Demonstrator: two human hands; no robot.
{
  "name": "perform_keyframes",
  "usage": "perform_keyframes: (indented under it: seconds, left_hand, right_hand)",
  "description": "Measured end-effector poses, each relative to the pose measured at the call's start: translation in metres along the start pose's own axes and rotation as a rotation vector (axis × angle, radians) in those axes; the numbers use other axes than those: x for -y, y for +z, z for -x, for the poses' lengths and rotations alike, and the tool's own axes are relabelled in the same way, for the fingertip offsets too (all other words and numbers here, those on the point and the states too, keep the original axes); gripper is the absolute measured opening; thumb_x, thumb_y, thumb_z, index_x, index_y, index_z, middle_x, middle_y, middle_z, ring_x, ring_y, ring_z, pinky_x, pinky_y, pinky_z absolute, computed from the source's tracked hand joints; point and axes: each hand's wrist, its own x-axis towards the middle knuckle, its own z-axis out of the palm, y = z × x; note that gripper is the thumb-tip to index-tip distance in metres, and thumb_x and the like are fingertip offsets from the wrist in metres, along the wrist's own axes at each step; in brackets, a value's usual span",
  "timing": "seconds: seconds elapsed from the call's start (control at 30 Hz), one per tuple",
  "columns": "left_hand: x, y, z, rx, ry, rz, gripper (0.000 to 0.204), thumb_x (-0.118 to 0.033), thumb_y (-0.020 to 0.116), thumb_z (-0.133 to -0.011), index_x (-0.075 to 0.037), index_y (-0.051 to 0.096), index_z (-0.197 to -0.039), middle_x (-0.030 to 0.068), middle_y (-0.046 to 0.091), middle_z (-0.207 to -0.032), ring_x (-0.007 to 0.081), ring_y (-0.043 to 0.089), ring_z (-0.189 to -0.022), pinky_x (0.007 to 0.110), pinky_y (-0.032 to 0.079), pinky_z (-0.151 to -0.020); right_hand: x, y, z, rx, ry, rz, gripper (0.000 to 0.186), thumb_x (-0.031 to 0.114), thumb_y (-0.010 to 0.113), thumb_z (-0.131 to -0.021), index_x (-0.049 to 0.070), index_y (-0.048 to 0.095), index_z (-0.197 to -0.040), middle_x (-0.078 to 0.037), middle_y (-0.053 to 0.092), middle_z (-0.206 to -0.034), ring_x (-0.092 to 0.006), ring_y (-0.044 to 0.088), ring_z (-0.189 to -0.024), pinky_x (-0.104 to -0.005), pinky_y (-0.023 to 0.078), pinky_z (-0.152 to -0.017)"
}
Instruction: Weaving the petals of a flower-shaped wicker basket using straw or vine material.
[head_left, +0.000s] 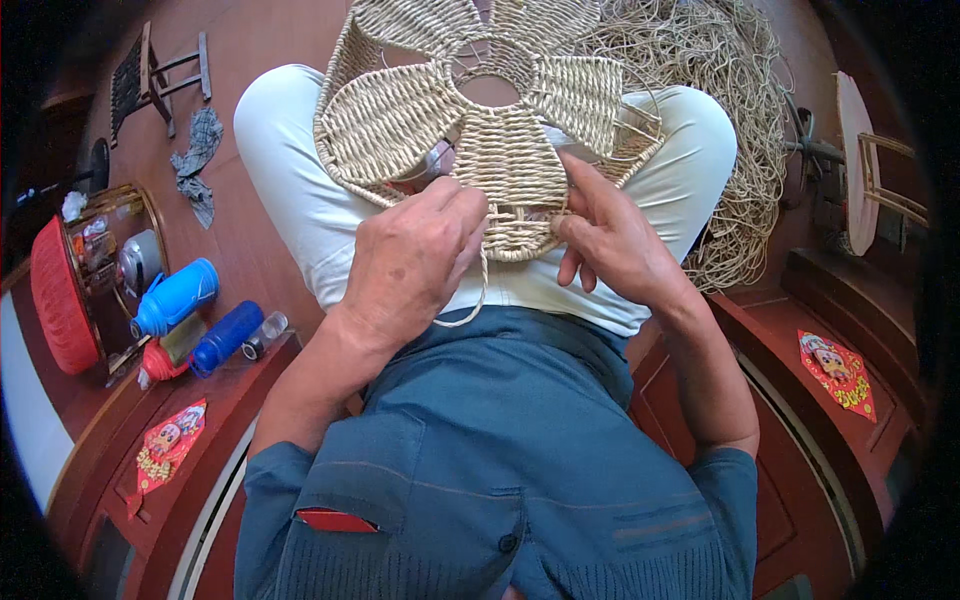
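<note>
Across my lap rests a woven straw piece (510, 150) with flower-like petals around a round hole, set in a wire frame. My left hand (410, 255) is closed at the near petal's lower left, fingertips pinched on a straw cord. That straw cord (484, 285) hangs in a loop below the fingers. On the other side, my right hand (615, 235) grips the near petal's right edge, the index finger along its side and the thumb by the rim. Below that petal, a short woven band shows open gaps. My fingertips are partly hidden.
A big heap of loose straw cord (720, 130) lies beyond my right knee. To the left stand a blue thermos jug (180, 295), a blue bottle (226, 338) and a red basin (65, 295). A chair (150, 80) and grey cloth (198, 160) lie farther left.
</note>
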Motion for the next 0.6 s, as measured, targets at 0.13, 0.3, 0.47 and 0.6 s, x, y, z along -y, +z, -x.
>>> perform_keyframes:
  seconds: [0.13,0.3,0.47,0.6]
  left_hand:
    - [0.004,0.016,-0.004,-0.062,0.013,0.124,0.009,-0.008,0.074,-0.094,-0.005,0.066,-0.096,0.0121,0.064,-0.091,0.0325,0.068,-0.082,0.044,0.054,-0.073]
    - [0.003,0.022,-0.007,-0.1,0.041,0.151,0.009,-0.007,0.074,-0.092,-0.005,0.067,-0.096,0.0128,0.062,-0.091,0.0336,0.066,-0.085,0.045,0.053,-0.075]
    - [-0.001,0.022,-0.014,-0.1,0.116,0.082,0.011,-0.01,0.076,-0.091,-0.008,0.069,-0.099,0.0109,0.062,-0.094,0.0336,0.063,-0.095,0.047,0.048,-0.082]
    - [-0.006,0.031,-0.019,-0.069,0.169,0.068,0.013,-0.013,0.078,-0.091,-0.01,0.07,-0.102,0.0087,0.063,-0.096,0.0322,0.063,-0.099,0.047,0.046,-0.087]
  right_hand:
    - [-0.003,-0.007,-0.005,0.097,0.025,-0.051,0.071,-0.001,0.053,-0.099,-0.002,0.032,-0.167,-0.008,0.071,-0.125,-0.0082,0.066,-0.062,-0.0207,0.05,-0.048]
    - [-0.008,-0.008,-0.007,0.119,-0.029,-0.104,0.068,0.0,0.054,-0.098,-0.002,0.038,-0.164,-0.006,0.071,-0.119,-0.0065,0.064,-0.062,-0.0203,0.049,-0.048]
    - [-0.012,-0.009,-0.01,0.091,-0.032,-0.185,0.065,0.0,0.054,-0.097,-0.003,0.041,-0.161,-0.003,0.07,-0.109,-0.0055,0.061,-0.06,-0.0201,0.048,-0.048]
    - [-0.015,-0.014,-0.013,0.115,-0.006,-0.167,0.073,-0.001,0.053,-0.094,-0.001,0.037,-0.165,-0.004,0.067,-0.103,-0.0082,0.062,-0.061,-0.0223,0.048,-0.048]
